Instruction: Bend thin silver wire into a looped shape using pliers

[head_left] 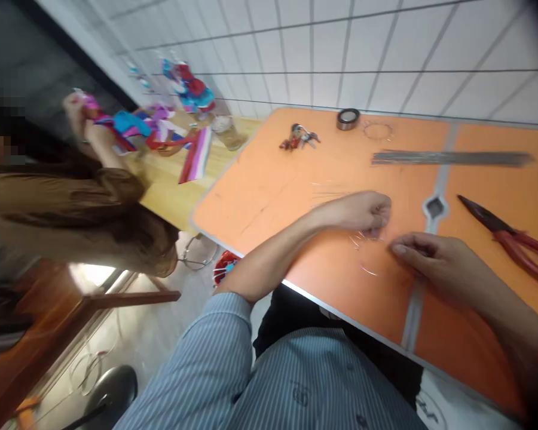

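My left hand (363,212) is curled closed over the orange table (260,179), its fingertips pointing down. Right at those fingertips are thin, shiny curved wires (357,240), which it seems to pinch; their exact hold is blurred. A little to the right and nearer me, my right hand (424,254) has thumb and forefinger pressed together. Whatever sits between them is too small to make out. One short bent wire (368,270) shows between the hands and my body. Several straight thin wires (327,194) lie just behind my left wrist.
Red-handled pliers (497,226) lie to the right. Farther back are a bundle of grey wires (451,158), a tape roll (348,118), a wire ring (377,131) and keys (301,138). At left, another person handles coloured ribbons (134,124) beside a glass (228,132).
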A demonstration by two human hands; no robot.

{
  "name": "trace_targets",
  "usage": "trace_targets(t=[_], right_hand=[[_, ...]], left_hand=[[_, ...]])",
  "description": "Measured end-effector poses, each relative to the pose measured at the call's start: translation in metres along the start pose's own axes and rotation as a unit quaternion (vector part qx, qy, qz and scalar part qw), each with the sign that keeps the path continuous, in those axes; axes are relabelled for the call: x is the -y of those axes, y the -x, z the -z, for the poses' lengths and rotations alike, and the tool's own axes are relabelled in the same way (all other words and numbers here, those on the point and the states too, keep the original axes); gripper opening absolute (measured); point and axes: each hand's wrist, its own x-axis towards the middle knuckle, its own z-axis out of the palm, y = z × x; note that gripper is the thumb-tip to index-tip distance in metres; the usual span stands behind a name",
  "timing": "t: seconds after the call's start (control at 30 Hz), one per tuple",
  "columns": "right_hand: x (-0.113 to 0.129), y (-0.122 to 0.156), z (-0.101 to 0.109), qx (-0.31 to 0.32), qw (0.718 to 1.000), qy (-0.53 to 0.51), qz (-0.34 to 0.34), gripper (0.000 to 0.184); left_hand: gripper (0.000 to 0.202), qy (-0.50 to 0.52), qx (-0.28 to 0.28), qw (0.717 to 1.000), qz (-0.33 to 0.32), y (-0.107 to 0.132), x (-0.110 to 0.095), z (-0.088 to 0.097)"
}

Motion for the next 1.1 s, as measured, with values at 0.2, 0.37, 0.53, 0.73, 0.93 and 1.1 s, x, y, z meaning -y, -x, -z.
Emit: trace_targets(t=[0.2, 0.37, 0.53, 0.73, 0.93, 1.1], right_hand=[[0.006, 0.001, 0.002, 0.048, 0.99, -0.123, -0.04, 0.033], [0.006, 0.004, 0.011, -0.01, 0.992, -0.12, -0.029, 0.026], [0.01, 0.006, 0.018, -0.082, 0.983, -0.162, -0.023, 0.026], [0.008, 0.003, 0.019, -0.115, 0.979, -0.165, -0.02, 0.025], [0.008, 0.001, 0.018, -0.113, 0.978, -0.176, -0.009, 0.023], [0.005, 0.001, 0.016, -0.102, 0.978, -0.183, -0.001, 0.023]], left_hand=[[0.01, 0.048, -0.046, 0.998, -0.004, 0.002, -0.003, -0.007], [0.028, 0.064, -0.155, 0.985, -0.029, -0.004, 0.0, -0.008], [0.051, 0.243, -0.179, 0.953, 0.021, -0.01, 0.006, -0.012], [0.053, 0.389, -0.125, 0.911, 0.064, -0.012, 0.004, -0.031], [0.034, 0.416, -0.139, 0.895, 0.084, -0.012, 0.002, -0.045], [0.032, 0.388, -0.153, 0.904, 0.086, -0.012, 0.004, -0.049]])
